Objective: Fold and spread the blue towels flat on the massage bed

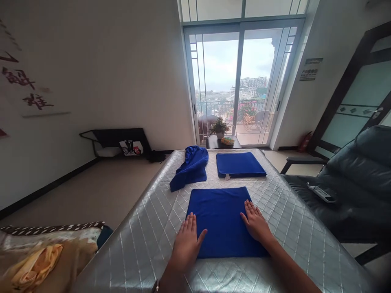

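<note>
Folded blue cloth lies between left grip and right grip, both flat along its side edges, pinching nothing.

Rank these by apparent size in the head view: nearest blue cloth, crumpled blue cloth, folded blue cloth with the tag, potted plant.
1. Nearest blue cloth: largest, though nearness helps.
2. Crumpled blue cloth and folded blue cloth: too alike to rank.
3. Potted plant: smallest.

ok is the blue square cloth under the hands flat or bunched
Flat: the blue square cloth lies nearly smooth with straight edges, left hand and right hand at its sides.
</note>
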### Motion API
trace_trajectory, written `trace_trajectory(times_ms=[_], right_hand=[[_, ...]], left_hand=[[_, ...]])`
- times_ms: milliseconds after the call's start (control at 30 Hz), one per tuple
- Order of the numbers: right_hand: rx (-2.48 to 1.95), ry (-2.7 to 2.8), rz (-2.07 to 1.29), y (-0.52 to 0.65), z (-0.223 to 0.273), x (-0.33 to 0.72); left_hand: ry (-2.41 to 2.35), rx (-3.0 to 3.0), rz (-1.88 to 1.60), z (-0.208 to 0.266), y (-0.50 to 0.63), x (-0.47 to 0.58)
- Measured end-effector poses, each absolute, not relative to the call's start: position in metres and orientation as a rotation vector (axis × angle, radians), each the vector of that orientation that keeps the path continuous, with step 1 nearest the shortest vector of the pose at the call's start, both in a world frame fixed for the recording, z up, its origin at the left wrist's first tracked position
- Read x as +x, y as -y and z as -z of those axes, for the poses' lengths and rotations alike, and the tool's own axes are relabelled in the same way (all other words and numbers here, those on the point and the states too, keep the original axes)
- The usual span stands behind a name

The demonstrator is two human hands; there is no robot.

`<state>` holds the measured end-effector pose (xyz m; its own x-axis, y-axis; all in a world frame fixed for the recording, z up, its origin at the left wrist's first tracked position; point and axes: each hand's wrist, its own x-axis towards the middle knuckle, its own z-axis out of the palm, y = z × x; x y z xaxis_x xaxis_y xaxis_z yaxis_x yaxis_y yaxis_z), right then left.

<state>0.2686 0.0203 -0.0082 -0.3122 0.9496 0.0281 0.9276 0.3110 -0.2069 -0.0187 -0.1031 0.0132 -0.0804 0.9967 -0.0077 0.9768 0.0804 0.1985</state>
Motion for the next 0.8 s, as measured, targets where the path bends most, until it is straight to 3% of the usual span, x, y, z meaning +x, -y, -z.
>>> trace_trajectory(times_ms=[300, 800], right_hand=[[-1.719, 2.449, -0.140, -0.023, 0.015, 0.270], [-1.776, 2.443, -0.181, -0.021, 0.010, 0.268]], left_hand=[[-1.729, 2.449, -0.446, -0.010, 0.017, 0.110], [-2.326, 2.005, -0.271, 0.015, 0.075, -0.058]])
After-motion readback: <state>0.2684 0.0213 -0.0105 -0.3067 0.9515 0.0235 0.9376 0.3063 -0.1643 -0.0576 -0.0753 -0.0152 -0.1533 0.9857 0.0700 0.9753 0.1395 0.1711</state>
